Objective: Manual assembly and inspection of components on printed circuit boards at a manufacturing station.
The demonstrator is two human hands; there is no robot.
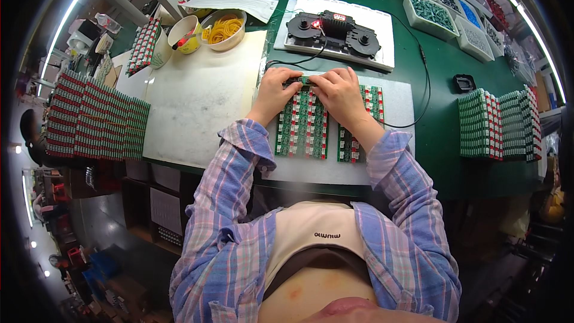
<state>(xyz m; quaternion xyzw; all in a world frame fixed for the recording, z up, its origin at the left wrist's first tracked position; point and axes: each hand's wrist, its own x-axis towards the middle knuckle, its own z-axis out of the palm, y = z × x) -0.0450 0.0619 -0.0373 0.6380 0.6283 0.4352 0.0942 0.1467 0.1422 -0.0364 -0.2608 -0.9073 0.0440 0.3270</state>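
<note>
Both my hands meet at the far edge of a green circuit board panel (302, 124) lined with white and red parts. My left hand (276, 93) pinches the left end of a small green circuit board (307, 79) with something dark on it. On its right end the fingers and thumb of my right hand (341, 97) are closed. My fingers partly hide this piece. A second circuit board panel (348, 145) lies to the right, partly under my right hand and wrist. Both panels rest on a pale mat (397, 99).
Beyond my hands stands a black two-reel device (335, 31) with a red light on a white base, its cable looping right. Stacked circuit boards stand left (95, 117) and right (499, 123). A bowl of yellow rubber bands (239, 39) and parts bins (427, 12) sit farther back.
</note>
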